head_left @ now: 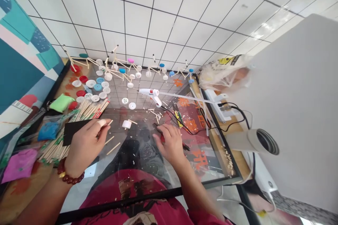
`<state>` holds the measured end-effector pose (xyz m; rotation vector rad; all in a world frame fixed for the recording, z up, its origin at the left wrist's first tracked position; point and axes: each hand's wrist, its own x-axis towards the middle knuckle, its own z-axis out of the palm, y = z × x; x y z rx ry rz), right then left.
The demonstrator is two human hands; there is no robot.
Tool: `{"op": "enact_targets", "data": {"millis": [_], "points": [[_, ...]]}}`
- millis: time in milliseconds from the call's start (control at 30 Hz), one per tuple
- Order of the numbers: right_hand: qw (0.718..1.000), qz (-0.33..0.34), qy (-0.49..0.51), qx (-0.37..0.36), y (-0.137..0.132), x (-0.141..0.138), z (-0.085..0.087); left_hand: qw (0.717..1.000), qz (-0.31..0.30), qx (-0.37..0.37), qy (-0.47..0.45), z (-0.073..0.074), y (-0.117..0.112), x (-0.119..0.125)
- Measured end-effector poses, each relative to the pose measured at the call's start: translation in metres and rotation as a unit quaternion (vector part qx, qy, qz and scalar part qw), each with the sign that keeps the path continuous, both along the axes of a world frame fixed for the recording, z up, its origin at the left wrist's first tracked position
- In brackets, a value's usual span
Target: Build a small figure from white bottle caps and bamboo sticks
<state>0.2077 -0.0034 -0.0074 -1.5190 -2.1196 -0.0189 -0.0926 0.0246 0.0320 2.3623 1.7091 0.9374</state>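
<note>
My left hand (pixel 88 142) is closed in a pinch on a short wooden stick (pixel 111 122), of which only the tip shows. Under that hand lies a black card (pixel 69 130), beside a heap of wooden sticks with green ends (pixel 52 151). Two cut stick pieces (pixel 113 148) rest on the glass to its right. My right hand (pixel 170 144) is closed over dark pliers with red on the handles (pixel 186 146), largely hidden by the palm. Between the hands stands a white bottle-cap piece (pixel 126 124) with a stick pointing out of it.
A white glue gun (pixel 150 93) lies mid-table, its black cord (pixel 192 133) running right. Bottle caps (pixel 91 83) are scattered at the back left. Several stick figures (pixel 124 61) line the tiled wall. Coloured clay packs (pixel 21 163) sit left; a cardboard tube (pixel 253 141) lies right.
</note>
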Motion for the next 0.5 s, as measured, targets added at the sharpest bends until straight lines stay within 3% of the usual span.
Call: {"op": "enact_targets", "data": {"millis": [100,267,400,500], "points": [[0.993,-0.087,-0.057,-0.062,0.002,0.009,-0.004,0.999,0.022,-0.004,0.036,-0.011,0.005,-0.002],[0.988,-0.075,-0.064,-0.118,-0.010,0.025,-0.005,0.999,0.026,-0.005,0.033,-0.022,0.009,-0.009],[0.986,-0.081,-0.059,-0.137,-0.018,0.031,0.008,0.997,0.040,-0.011,0.070,-0.024,0.006,-0.012],[0.990,-0.070,-0.047,-0.111,-0.011,0.025,0.020,0.991,0.050,-0.032,0.116,-0.025,0.005,-0.011]]}}
